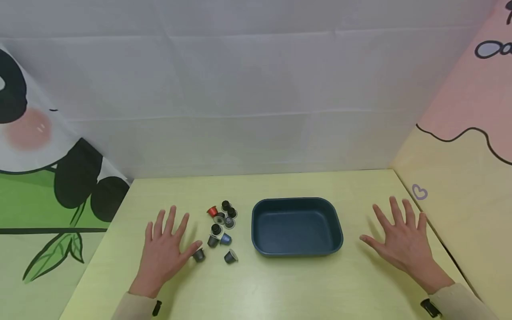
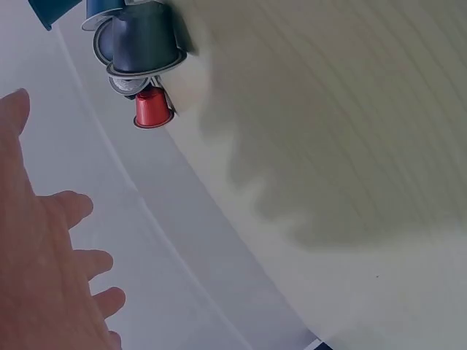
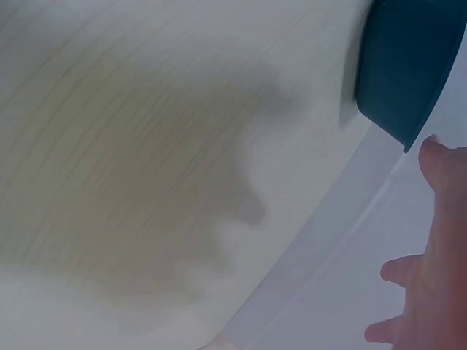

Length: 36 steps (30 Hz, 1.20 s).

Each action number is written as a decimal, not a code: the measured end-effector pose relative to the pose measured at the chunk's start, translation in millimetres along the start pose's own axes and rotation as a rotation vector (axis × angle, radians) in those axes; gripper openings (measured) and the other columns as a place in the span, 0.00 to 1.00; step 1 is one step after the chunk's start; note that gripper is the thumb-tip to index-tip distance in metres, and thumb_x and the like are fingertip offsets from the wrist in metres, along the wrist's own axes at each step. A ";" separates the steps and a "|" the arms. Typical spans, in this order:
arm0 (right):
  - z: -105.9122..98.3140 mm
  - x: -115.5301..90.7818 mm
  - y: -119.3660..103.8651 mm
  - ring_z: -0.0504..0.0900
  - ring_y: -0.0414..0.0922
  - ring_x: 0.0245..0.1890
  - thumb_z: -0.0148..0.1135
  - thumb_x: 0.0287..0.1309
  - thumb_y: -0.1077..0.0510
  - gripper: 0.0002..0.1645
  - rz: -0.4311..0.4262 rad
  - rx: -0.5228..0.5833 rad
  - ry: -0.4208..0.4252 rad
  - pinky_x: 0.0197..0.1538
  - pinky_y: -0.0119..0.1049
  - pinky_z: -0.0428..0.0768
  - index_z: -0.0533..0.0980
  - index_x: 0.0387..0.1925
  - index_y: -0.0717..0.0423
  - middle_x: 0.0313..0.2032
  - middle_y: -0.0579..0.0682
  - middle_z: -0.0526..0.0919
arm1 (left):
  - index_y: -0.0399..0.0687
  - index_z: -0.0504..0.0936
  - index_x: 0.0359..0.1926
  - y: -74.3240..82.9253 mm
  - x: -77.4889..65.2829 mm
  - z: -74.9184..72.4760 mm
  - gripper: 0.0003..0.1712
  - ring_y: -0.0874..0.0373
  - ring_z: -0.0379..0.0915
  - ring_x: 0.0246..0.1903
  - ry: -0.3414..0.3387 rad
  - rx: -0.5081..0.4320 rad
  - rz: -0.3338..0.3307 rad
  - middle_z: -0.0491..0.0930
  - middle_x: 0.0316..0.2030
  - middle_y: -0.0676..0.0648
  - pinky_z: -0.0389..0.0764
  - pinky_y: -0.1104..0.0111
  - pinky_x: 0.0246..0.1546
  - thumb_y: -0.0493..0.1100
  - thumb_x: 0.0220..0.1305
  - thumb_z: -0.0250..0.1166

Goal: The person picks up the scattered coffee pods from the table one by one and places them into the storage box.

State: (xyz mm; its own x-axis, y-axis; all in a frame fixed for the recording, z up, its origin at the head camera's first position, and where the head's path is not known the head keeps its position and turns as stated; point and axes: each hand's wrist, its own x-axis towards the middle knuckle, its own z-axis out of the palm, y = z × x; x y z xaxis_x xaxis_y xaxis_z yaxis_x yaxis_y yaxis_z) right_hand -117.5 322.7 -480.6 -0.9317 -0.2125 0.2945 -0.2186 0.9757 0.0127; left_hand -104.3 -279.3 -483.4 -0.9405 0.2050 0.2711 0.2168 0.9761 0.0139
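My left hand (image 1: 163, 251) hovers over the left part of the table with fingers spread, holding nothing. Its thumb tip overlaps a dark grey coffee capsule (image 1: 199, 255) in the head view. Just right of it several more capsules lie in a loose cluster, among them a red capsule (image 1: 212, 211), a blue capsule (image 1: 226, 239) and a black capsule (image 1: 216, 229). Another grey capsule (image 1: 230, 256) lies on its side nearer the front. My right hand (image 1: 404, 242), fingers also spread and holding nothing, is above the right side. Between the hands stands a dark blue rectangular tray (image 1: 297, 254).
A pale wooden table (image 1: 288, 284) carries everything. White cloth (image 1: 256, 89) hangs behind its far edge. Printed panels flank it: a green and white one (image 1: 28, 200) at the left, a pink and cream one (image 1: 460, 178) at the right.
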 end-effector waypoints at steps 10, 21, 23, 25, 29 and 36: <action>-1.1 -1.5 -5.3 0.59 0.71 0.65 0.61 0.57 0.28 0.51 -0.009 0.092 -0.013 0.59 0.70 0.60 0.65 0.71 0.54 0.68 0.71 0.61 | 0.45 0.70 0.70 1.6 -1.2 0.7 0.44 0.33 0.49 0.70 -0.007 -0.035 -0.003 0.59 0.71 0.33 0.54 0.37 0.64 0.67 0.63 0.61; -3.5 -4.1 -21.5 0.80 0.60 0.46 0.58 0.65 0.33 0.46 0.103 0.279 -0.117 0.24 0.45 0.76 0.61 0.74 0.51 0.53 0.62 0.79 | 0.40 0.81 0.57 6.2 -2.9 1.9 0.28 0.36 0.73 0.53 0.052 -0.148 -0.039 0.78 0.55 0.36 0.76 0.43 0.49 0.54 0.63 0.67; -1.6 -4.2 -25.2 0.82 0.53 0.40 0.58 0.66 0.35 0.43 0.113 0.311 -0.106 0.24 0.41 0.74 0.63 0.73 0.52 0.47 0.57 0.82 | 0.41 0.81 0.56 7.1 -4.1 2.3 0.25 0.38 0.74 0.52 0.047 -0.176 -0.066 0.79 0.53 0.38 0.77 0.44 0.47 0.53 0.64 0.67; 1.0 -4.5 -29.3 0.80 0.46 0.33 0.59 0.66 0.36 0.40 0.120 0.352 -0.092 0.24 0.37 0.70 0.66 0.71 0.52 0.42 0.51 0.83 | 0.43 0.82 0.55 7.7 -5.4 3.4 0.23 0.39 0.75 0.50 0.044 -0.196 -0.086 0.80 0.52 0.39 0.77 0.44 0.45 0.52 0.64 0.67; 7.2 -5.1 -38.3 0.74 0.35 0.25 0.61 0.66 0.41 0.34 0.118 0.438 -0.039 0.23 0.33 0.68 0.71 0.67 0.53 0.34 0.41 0.82 | 0.44 0.83 0.54 8.4 -7.7 6.0 0.21 0.41 0.78 0.45 0.036 -0.229 -0.124 0.82 0.48 0.41 0.79 0.46 0.40 0.51 0.65 0.67; 24.6 -7.2 -55.2 0.74 0.33 0.22 0.66 0.65 0.55 0.25 0.062 0.694 0.047 0.25 0.31 0.71 0.75 0.62 0.56 0.27 0.37 0.79 | 0.48 0.81 0.56 11.9 -9.7 7.8 0.21 0.52 0.81 0.39 -0.112 -0.326 -0.255 0.84 0.43 0.47 0.80 0.54 0.35 0.52 0.68 0.64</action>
State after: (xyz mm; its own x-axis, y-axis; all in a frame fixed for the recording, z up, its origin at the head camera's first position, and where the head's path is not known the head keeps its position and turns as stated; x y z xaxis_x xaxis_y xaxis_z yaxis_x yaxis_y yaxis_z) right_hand -105.9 269.1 -507.0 -0.9385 -0.1396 0.3157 -0.3143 0.7235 -0.6146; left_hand -94.7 -269.2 -493.4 -0.9934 -0.0156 0.1138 0.0284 0.9266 0.3749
